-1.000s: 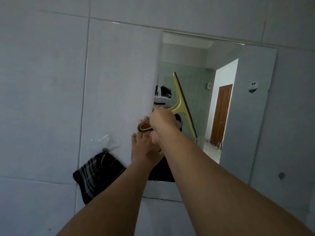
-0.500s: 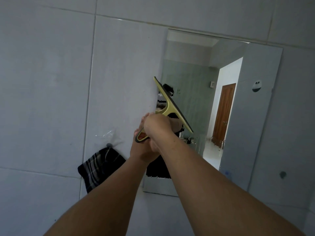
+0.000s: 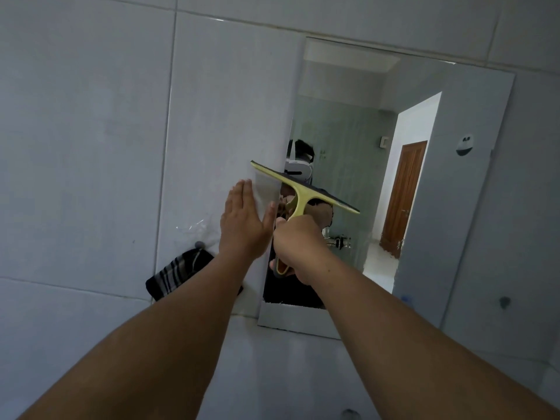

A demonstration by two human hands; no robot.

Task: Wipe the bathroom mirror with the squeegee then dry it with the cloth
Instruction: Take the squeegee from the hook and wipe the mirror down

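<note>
A frameless rectangular glass mirror (image 3: 378, 183) is fixed flat to a wall of large, smooth pale-grey ceramic tiles (image 3: 91, 147) with thin grout lines. The yellow plastic T-shaped squeegee (image 3: 303, 192) with a dark rubber blade sits at the mirror's left edge; its blade runs slantwise, the left end overhanging the tile and the right end lower, out over the glass. The right hand (image 3: 300, 247) is closed in a fist around the squeegee's handle, just below the blade, with the handle's dark-rimmed butt showing under the fist. The left hand (image 3: 245, 222) is open, fingers straight and together, palm flat toward the tile just left of the mirror's edge and beside the right hand. Lower left, a soft black cloth with white stripes (image 3: 175, 274) hangs crumpled from a small grey wall hook (image 3: 200, 244), partly hidden by the left forearm
</note>
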